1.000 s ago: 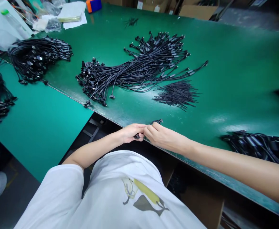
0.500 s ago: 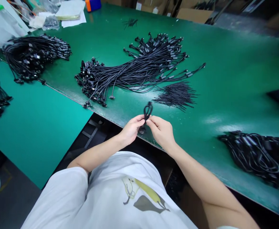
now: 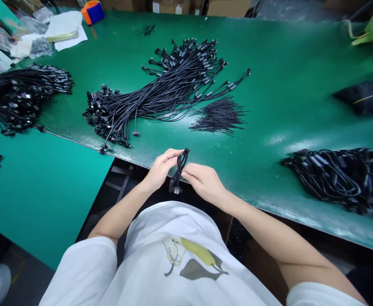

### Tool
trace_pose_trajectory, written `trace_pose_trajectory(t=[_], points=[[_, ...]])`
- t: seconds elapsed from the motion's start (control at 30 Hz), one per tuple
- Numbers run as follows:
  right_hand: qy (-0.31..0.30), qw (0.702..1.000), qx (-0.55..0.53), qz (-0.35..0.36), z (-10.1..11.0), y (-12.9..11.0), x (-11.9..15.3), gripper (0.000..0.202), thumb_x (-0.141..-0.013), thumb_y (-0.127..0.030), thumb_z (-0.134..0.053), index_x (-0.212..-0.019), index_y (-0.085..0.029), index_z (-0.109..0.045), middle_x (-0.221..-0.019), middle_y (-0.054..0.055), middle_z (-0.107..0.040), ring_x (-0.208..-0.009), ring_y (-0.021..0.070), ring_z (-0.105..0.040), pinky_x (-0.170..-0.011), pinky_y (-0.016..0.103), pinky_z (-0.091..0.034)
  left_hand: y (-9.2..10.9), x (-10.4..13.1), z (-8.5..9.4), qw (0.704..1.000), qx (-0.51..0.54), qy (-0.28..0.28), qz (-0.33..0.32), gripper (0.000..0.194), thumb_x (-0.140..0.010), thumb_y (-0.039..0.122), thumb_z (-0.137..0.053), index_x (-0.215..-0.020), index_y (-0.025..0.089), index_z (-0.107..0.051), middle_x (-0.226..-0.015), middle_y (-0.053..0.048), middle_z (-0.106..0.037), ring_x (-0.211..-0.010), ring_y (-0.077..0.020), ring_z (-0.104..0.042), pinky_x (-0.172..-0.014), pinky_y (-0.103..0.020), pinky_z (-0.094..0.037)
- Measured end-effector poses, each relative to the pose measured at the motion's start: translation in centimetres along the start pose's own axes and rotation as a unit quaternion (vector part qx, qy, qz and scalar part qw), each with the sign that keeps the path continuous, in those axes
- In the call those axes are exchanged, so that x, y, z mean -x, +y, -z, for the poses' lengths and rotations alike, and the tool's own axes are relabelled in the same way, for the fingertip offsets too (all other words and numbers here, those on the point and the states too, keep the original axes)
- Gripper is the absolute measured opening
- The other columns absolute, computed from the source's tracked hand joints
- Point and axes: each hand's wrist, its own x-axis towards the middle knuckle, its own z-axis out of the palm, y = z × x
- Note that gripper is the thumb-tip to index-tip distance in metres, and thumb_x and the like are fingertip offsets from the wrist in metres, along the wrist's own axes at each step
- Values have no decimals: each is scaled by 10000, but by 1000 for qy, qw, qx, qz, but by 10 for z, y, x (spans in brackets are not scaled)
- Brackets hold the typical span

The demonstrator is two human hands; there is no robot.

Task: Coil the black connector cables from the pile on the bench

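Note:
A short black cable (image 3: pixel 180 163) is folded into an upright loop in front of me at the table's edge, its metal-tipped plug end hanging at the bottom. My left hand (image 3: pixel 162 168) grips the loop from the left with closed fingers. On the other side, my right hand (image 3: pixel 205 180) has its thumb and fingers pinched together against the loop's middle, where the strands draw close. What lies between those fingertips is too small to make out. Beyond the hands is a pile of thin, short black ties (image 3: pixel 220 115). Behind it stretches a big bundle of straight black cables (image 3: pixel 160 95) with connectors at both ends.
Looped black cables (image 3: pixel 336 176) are heaped on the green table (image 3: pixel 278 106) at right, near a dark pouch-like bundle (image 3: pixel 361 97). More cables (image 3: pixel 27 95) lie at left. Papers (image 3: pixel 63 29) and an orange-and-blue roll (image 3: pixel 92 12) sit at the back left.
The view has turned to the right, so the table's things appear further left. The folded cable now stands lower, over the table's edge, and my right fingers sit slightly lower on it.

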Motion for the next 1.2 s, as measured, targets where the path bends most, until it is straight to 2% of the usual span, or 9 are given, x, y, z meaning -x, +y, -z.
trace_pose_trajectory(t=[0.1,0.2,0.4,0.57,0.67,0.9,1.0,1.07,1.2], points=[[51,997,-19,-52,4,14,-4,296,-919,-317,-465,-657,-184,-501,-677,8,-554,-654,130,-493,-648,256,-348,13,8,1,994,-69,-75,-48,216,-871,242,-560,-874,193,-771,-947,-49,-593,-918,-164,-569,-907,-300,-431],[93,992,-44,-69,14,20,-8,286,-921,-326,-475,-676,-186,-521,-677,1,-551,-662,129,-501,-655,259,-358,4,16,-4,982,-150,-116,-21,232,-876,277,-561,-768,176,-740,-865,-48,-588,-869,-167,-569,-892,-319,-443],[76,997,-15,-19,16,13,-1,287,-945,-297,-464,-692,-186,-540,-675,-3,-542,-647,120,-500,-643,247,-360,-18,9,-12,995,19,-48,90,494,-885,643,-484,-937,167,-604,-862,-50,-631,-789,-156,-598,-807,-326,-492],[116,980,150,57,4,14,8,322,-983,-273,-405,-732,-185,-587,-689,28,-579,-661,136,-502,-643,260,-338,-4,3,-16,994,48,-53,78,507,-804,471,-719,-1199,195,-563,-1051,-64,-670,-853,-161,-634,-839,-321,-503],[162,962,213,50,-1,15,8,327,-988,-282,-396,-735,-187,-580,-673,35,-567,-650,144,-479,-634,275,-316,-5,1,-24,995,85,6,58,470,-786,436,-743,-1175,211,-606,-1192,-75,-655,-1087,-207,-614,-982,-341,-457],[155,984,-59,-66,-4,21,4,363,-1010,-398,-361,-747,-196,-510,-592,-15,-500,-557,124,-460,-579,250,-360,-10,-6,-41,982,178,42,46,490,-709,387,-816,-1137,229,-640,-1378,-77,-585,-1333,-247,-487,-1125,-384,-359],[193,976,92,-25,-8,23,6,359,-1021,-366,-330,-903,-177,-611,-808,61,-650,-725,165,-547,-695,291,-404,-6,-10,-42,979,190,49,49,505,-729,339,-802,-1194,250,-624,-1436,-76,-542,-1389,-253,-434,-1083,-366,-402],[209,948,240,11,-12,22,6,337,-1014,-342,-370,-1081,-148,-637,-1009,114,-687,-852,199,-565,-762,320,-398,-3,-12,-42,975,207,57,53,489,-762,304,-772,-1219,272,-602,-1474,-66,-509,-1425,-251,-391,-1049,-362,-430],[233,906,351,48,-18,22,1,331,-1004,-280,-416,-1178,-75,-610,-967,122,-694,-856,214,-558,-757,317,-391,-6,-12,-50,971,225,63,55,450,-786,295,-743,-1203,280,-573,-1495,-58,-488,-1451,-240,-359,-1070,-381,-417]])
